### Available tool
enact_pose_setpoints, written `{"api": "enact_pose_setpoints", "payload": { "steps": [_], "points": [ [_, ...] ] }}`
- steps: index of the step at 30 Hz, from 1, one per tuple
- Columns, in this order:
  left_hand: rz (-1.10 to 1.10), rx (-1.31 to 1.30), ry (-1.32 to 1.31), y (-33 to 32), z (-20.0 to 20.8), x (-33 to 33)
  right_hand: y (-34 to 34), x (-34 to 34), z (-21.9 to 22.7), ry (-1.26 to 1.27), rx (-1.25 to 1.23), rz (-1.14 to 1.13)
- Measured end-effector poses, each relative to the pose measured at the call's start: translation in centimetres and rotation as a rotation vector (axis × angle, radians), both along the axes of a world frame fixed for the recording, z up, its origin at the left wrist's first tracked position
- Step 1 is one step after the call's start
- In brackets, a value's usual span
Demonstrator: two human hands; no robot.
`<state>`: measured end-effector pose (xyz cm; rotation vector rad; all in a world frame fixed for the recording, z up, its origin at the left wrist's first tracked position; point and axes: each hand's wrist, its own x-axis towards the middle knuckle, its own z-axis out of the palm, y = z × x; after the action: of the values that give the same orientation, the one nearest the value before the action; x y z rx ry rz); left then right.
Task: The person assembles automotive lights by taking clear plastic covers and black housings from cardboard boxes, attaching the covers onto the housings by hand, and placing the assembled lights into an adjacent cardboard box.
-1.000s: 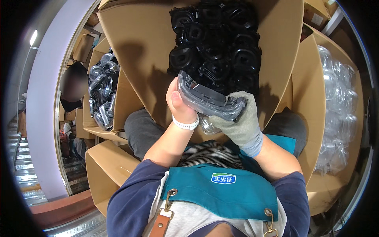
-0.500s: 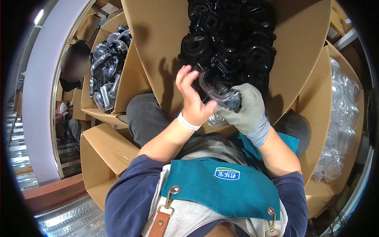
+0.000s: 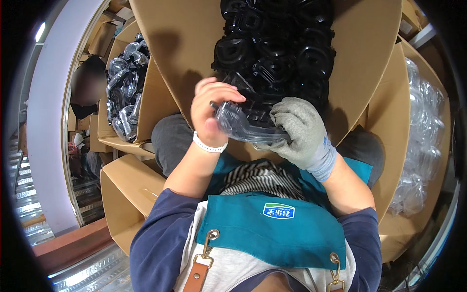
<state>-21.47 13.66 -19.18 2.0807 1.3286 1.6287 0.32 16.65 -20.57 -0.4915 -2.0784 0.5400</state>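
Over my lap, in front of the open carton, is a curved plastic part with a clear, glossy shell and dark areas, lying roughly level between my hands. My bare left hand, with a white band on the wrist, curls round its left end, fingers above and thumb below. A grey knitted glove covers my right hand, which grips the part's right end. Just beyond are black moulded plastic housings, stacked in rows inside the large cardboard box. The part's exact kind is unclear.
At the left, a carton holds clear and black plastic pieces. Another carton on the right contains clear plastic shells. An open cardboard box stands by my left elbow. A person is partly visible at the far left.
My left hand has moved left and closed round the part's left end. The part has swung from a slant to nearly level. My right hand keeps its grip on the right end.
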Motion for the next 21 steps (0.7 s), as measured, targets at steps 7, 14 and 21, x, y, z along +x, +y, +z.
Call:
{"api": "enact_pose_setpoints", "payload": {
  "steps": [7, 14, 21],
  "points": [
    [-0.129, 0.084, -0.049, -0.7, 0.6, 0.6, 0.1, 0.7, 1.7, 0.06, 0.015, 0.051],
    [-0.079, -0.028, -0.282, -1.1, -0.1, 2.6, -0.2, 0.7, 1.2, 0.105, 0.069, 0.024],
    [0.021, -0.498, -1.176, 1.3, -3.9, 4.0, -0.4, 0.9, 1.0, 0.319, -0.45, -0.086]
  ]
}}
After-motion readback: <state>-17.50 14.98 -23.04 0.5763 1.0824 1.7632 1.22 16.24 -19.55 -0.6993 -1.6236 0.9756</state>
